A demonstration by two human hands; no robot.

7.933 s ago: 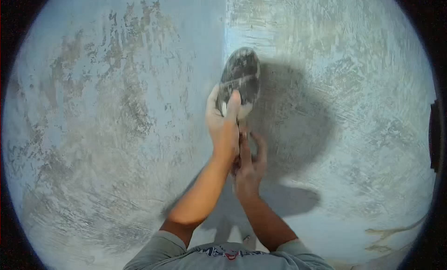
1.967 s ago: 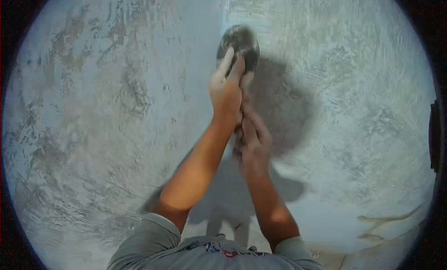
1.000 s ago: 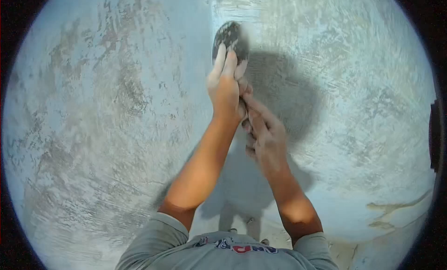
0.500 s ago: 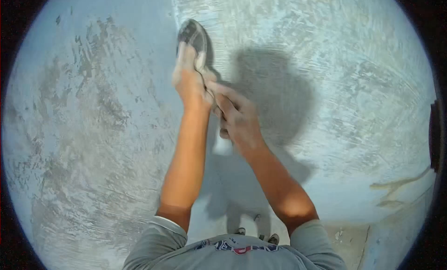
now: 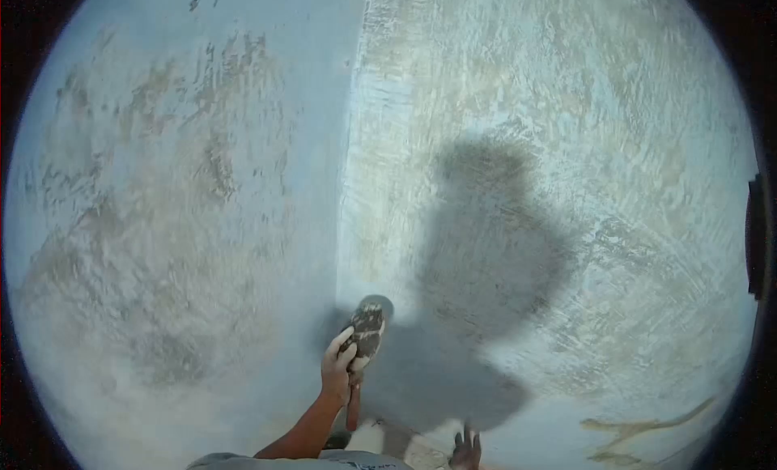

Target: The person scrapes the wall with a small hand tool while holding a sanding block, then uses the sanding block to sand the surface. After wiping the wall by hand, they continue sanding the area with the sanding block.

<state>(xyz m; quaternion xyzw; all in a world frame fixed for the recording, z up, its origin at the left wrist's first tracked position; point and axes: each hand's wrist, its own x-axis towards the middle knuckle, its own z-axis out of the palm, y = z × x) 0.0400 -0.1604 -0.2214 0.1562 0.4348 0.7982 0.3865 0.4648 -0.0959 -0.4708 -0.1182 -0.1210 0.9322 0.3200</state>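
Observation:
My left hand [image 5: 338, 371], low and left of centre, grips a plaster-smeared tool [image 5: 369, 328] with a rounded end, like a trowel. The tool's rounded end points up in front of the wall corner, and a reddish-brown handle [image 5: 353, 407] hangs below the hand. Near the bottom edge, my right hand [image 5: 465, 447] is in shade with its fingers apart, holding nothing visible. The two hands are well apart.
A patchy plastered wall [image 5: 162, 187] spans the left. Another rough wall face [image 5: 647, 187] meets it at a vertical corner. A head-and-body shadow falls on the right face. Brown streaks [image 5: 647, 428] mark the lower right.
Both hands have come down and towards the body and parted; my right hand has left the tool. The view has shifted, with the wall corner more fully in sight.

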